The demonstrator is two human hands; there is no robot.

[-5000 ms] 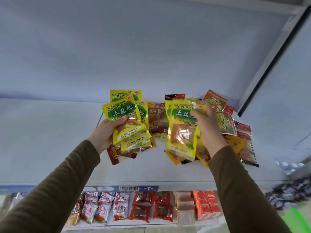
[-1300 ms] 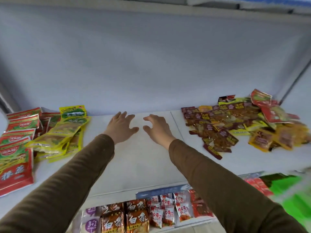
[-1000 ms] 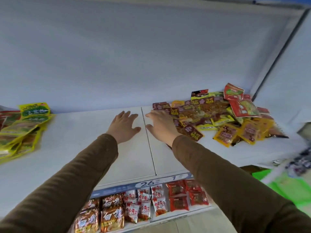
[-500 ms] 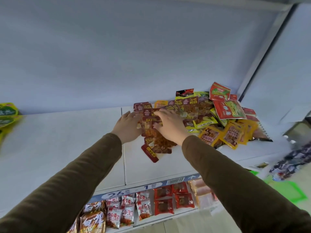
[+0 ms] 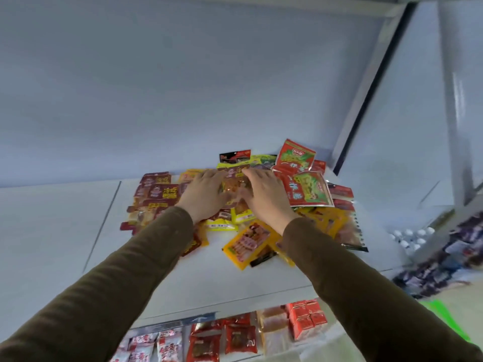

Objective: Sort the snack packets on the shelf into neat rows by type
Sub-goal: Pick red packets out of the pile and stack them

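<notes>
No legible text on the snack packets [image 5: 303, 189].

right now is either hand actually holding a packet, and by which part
Cannot be told: the left hand and right hand lie spread, palms down, on the mixed packet pile; no packet is visibly lifted or pinched.

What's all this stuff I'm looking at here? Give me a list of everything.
Mixed snack pile: many packets, uncounted, on the white shelf.
Dark red packets: several, pile's left side.
Red-and-green packets: at least two, pile's right rear.
Yellow packets: several, pile's front.
Lower-shelf snacks: red and white packs in rows, below.
Left hand: flat on the pile, brown sleeve.
Right hand: flat on the pile, brown sleeve.
</notes>
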